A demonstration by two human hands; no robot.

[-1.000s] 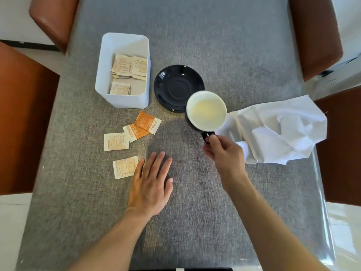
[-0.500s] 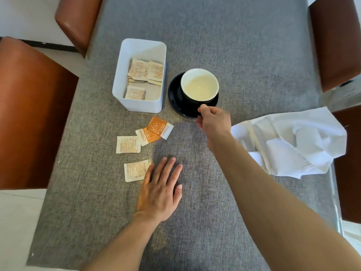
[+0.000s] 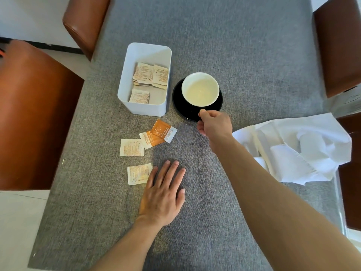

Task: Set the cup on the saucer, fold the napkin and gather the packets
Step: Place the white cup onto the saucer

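The cup [image 3: 200, 89], black outside and cream inside, stands on the black saucer [image 3: 178, 103] beside the white box. My right hand [image 3: 214, 124] pinches the cup's handle at its near side; the handle itself is hidden under my fingers. My left hand [image 3: 164, 192] lies flat on the cloth, fingers spread, its thumb side touching a pale packet [image 3: 137, 174]. Another pale packet [image 3: 131, 147] and two orange packets [image 3: 158, 133] lie loose between that hand and the box. The white napkin [image 3: 304, 147] is crumpled at the right edge.
The white box [image 3: 123, 90] holds several pale packets [image 3: 150, 75]. A grey cloth covers the table [image 3: 234, 45]. Brown leather chairs stand at the left [image 3: 29, 114], far left [image 3: 86, 22] and right [image 3: 340, 45].
My right hand carried the cup from near the napkin up and left onto the saucer. The left hand stayed flat in place.
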